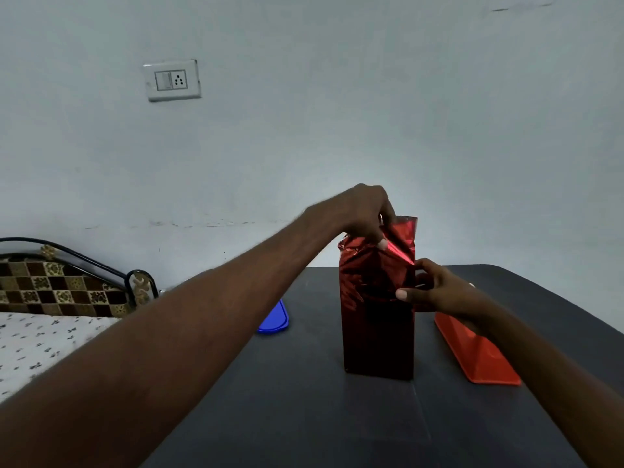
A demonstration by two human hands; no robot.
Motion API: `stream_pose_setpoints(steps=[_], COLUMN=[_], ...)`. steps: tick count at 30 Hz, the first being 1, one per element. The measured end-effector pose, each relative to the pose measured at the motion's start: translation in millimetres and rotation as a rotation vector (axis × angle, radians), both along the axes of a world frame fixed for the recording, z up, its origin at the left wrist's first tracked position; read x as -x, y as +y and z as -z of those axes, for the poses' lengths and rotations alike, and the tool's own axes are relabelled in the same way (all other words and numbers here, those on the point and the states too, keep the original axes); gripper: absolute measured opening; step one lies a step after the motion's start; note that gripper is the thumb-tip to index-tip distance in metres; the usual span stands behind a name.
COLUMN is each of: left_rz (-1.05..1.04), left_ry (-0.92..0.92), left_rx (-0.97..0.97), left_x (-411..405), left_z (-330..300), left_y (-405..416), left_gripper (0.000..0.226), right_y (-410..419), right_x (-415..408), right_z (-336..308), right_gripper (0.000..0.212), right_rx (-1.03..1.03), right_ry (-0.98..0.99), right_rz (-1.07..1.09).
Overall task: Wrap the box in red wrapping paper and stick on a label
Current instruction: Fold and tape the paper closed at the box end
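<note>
Head view: left hand (366,214) and right hand (435,288) pinch wrapping paper (376,298) edges.

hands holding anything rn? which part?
Both hold the box's red wrapping paper. Left hand pinches the loose paper at the top end; right hand grips the upper right side, thumb on the front.

Glossy, crinkled red wrapping paper (376,298); matt table (304,400)

No readable text or labels anywhere.
</note>
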State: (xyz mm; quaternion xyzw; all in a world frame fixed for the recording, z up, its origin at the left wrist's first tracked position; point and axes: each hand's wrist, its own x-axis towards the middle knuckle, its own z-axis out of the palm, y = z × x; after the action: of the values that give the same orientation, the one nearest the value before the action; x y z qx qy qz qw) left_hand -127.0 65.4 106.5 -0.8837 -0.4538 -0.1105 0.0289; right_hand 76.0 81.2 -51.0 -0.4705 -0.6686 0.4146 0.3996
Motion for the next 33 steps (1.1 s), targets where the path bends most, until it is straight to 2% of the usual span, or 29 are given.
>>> stream_pose_setpoints(steps=[2,5,8,10,11,14,17,19,20,23,24,26,29,31,33], left_rz=[0.051,0.109,0.053,-0.014,-0.028,-0.02,-0.005,-0.037,-0.073,-0.226,-0.257,-0.281,-0.261,-0.256,-0.285], left_ry=[-0.122,-0.207,-0.023,0.153,0.174,0.007,-0.081,-0.131,-0.155,-0.157,-0.156,-0.199,-0.251,-0.202,-0.136], left_rx=[-0.045,-0.033,0.075,0.018,-0.056,-0.167,-0.17,-0.164,-0.162,-0.082,-0.007,0.191,0.29,0.186,0.072], left_x=[5.0,12.8,16.4,16.6,17.2,24.9,35.1,40.7,42.6,45.3,43.4,37.0,30.7,28.0,25.2], left_z=[-5.1,-17.0,-14.6,-4.4,-0.9,-5.9,-18.2,-20.3,-19.9,-13.2,-9.0,0.9,9.1,7.1,2.8], left_y=[-1.9,-4.9,-2.1,4.5,7.6,7.4,3.9,5.2,8.3,21.9,23.5,22.4,20.0,21.7,22.6], left_gripper=[0.021,0.012,0.031,0.034,0.029,0.019,0.015,0.007,0.013,0.056,0.067,0.074,0.049,0.024,0.017], right_y=[-0.1,1.0,1.6,1.2,1.0,0.2,-0.2,0.0,-0.4,-1.6,-2.4,-3.2,-4.3,-4.9,-6.4], right_x=[-0.5,-1.2,-2.1,-2.3,-2.5,-4.8,-7.4,-5.9,-4.7,-1.4,-1.9,-3.9,-3.5,-3.2,-3.7], right_z=[0.5,2.6,3.4,3.6,3.4,3.4,3.4,2.8,2.1,1.9,2.5,3.3,3.4,2.3,1.9], right_gripper=[0.064,0.071,0.07,0.066,0.064,0.068,0.071,0.066,0.063,0.057,0.057,0.058,0.065,0.067,0.063], right_rx=[-0.01,-0.023,-0.027,-0.04,-0.048,-0.067,-0.063,-0.06,-0.064,-0.08,-0.083,-0.088,-0.106,-0.119,-0.128], right_ry=[-0.005,0.003,0.011,0.005,-0.003,-0.016,-0.023,-0.027,-0.027,-0.04,-0.046,-0.056,-0.071,-0.082,-0.089], right_rz=[0.002,0.011,0.012,0.012,0.012,0.021,0.014,0.004,0.004,0.0,0.0,-0.004,-0.005,-0.004,-0.007])
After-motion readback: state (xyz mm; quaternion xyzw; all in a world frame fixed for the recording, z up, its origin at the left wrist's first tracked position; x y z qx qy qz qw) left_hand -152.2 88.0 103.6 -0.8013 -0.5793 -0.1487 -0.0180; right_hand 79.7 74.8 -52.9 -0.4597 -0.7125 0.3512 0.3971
